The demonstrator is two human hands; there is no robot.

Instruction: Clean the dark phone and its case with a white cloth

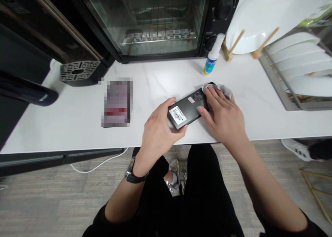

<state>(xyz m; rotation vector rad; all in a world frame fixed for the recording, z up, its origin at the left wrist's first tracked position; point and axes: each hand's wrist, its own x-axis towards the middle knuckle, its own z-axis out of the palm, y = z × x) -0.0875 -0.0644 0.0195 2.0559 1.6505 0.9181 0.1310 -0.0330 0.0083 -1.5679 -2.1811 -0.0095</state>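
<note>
A black phone [187, 107] lies face down on the white counter [77, 119], with a barcode sticker on its back. My left hand [159, 128] grips its near end, thumb on one edge and fingers on the other. My right hand [224, 116] rests over the far end with fingers stretched flat, pressing a pale grey cloth [223, 89] against the phone by the camera.
A small white spray bottle [212, 57] stands behind the phone. A second, blurred phone-sized object [118, 102] lies to the left. Behind are a toaster oven [155, 22], an air fryer [52, 36], a white plate on a wooden stand [259, 19] and a dish rack [298, 71].
</note>
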